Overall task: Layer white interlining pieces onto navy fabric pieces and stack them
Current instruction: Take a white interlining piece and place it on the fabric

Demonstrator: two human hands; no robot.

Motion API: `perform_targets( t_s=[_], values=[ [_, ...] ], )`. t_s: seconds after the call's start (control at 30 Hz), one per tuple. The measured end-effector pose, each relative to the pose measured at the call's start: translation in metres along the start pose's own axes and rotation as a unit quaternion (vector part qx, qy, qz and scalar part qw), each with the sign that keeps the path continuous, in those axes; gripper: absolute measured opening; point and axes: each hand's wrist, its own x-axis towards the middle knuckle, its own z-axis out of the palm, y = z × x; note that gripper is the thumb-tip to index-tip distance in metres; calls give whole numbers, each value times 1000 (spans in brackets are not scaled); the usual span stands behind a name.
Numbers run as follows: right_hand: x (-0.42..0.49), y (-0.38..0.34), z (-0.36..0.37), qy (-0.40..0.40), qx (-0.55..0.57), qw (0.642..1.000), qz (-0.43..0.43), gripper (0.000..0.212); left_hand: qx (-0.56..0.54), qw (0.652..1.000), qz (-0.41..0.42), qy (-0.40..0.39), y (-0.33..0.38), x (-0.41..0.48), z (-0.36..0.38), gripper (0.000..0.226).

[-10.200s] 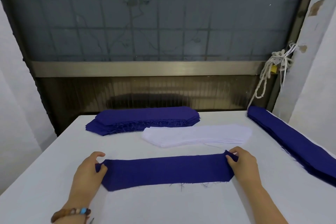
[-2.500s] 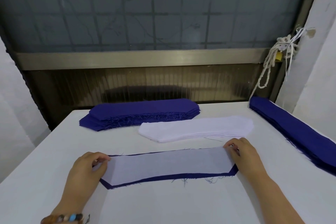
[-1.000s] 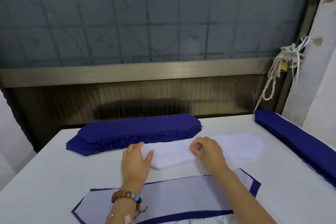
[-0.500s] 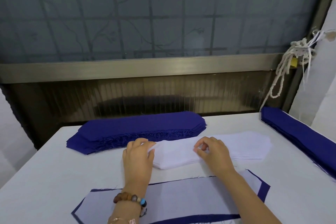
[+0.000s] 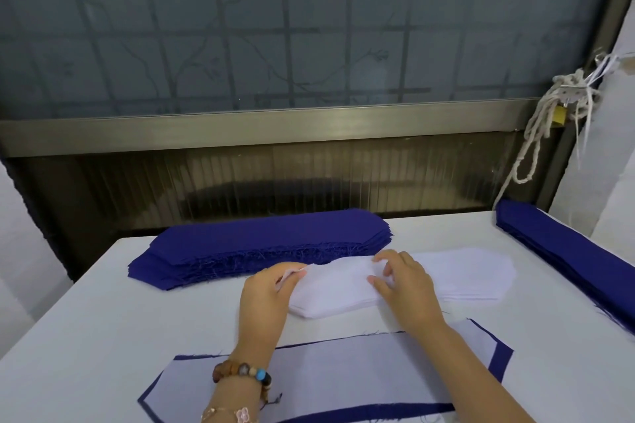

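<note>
Head view shows the white stack (image 5: 464, 278) mid-way across the table (image 5: 86, 336), its top sheet's left end pinched by the left hand (image 5: 264, 299), the right hand (image 5: 409, 288) curled on it with its grip unclear, the navy stack (image 5: 261, 244) just behind, and the layered piece (image 5: 343, 374) nearer.

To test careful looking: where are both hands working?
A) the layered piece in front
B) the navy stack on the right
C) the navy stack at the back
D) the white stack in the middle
D: the left hand pinches the end of the top sheet of the white stack, and the right hand curls its fingers on it.
</note>
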Motion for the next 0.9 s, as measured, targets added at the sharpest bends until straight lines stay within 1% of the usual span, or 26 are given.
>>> perform_targets(
  t_s=[0.1,0.17,0.23,0.33,0.4,0.53,0.6,0.73,0.83,0.9],
  values=[
    [4,-10,1,17,-2,999,-40,58,-68,998,-2,-12,4,1,1,26],
    [10,-19,2,8,-26,995,-92,64,-85,996,12,-30,7,1,0,29],
    [16,-24,3,-20,-34,993,-113,56,-98,994,23,-46,10,2,-2,31],
    [21,-18,6,-53,-35,993,-94,34,-111,992,21,-55,14,2,-4,31],
    [22,-10,6,-53,-40,995,-72,27,-116,991,22,-58,14,3,-5,30],
    [25,9,-5,-39,-63,997,-28,26,-115,993,-6,-26,6,4,-8,20],
    [28,21,-17,-38,-80,996,0,27,-102,994,-34,-16,1,5,-9,15],
    [28,47,-38,-9,-129,990,62,21,-60,995,-77,7,-6,5,-6,16],
    [26,62,-49,24,-121,987,104,13,-54,994,-91,27,-8,6,-5,18],
    [25,70,-53,34,-125,985,118,14,-57,993,-92,35,-10,6,-7,18]
  ],
)
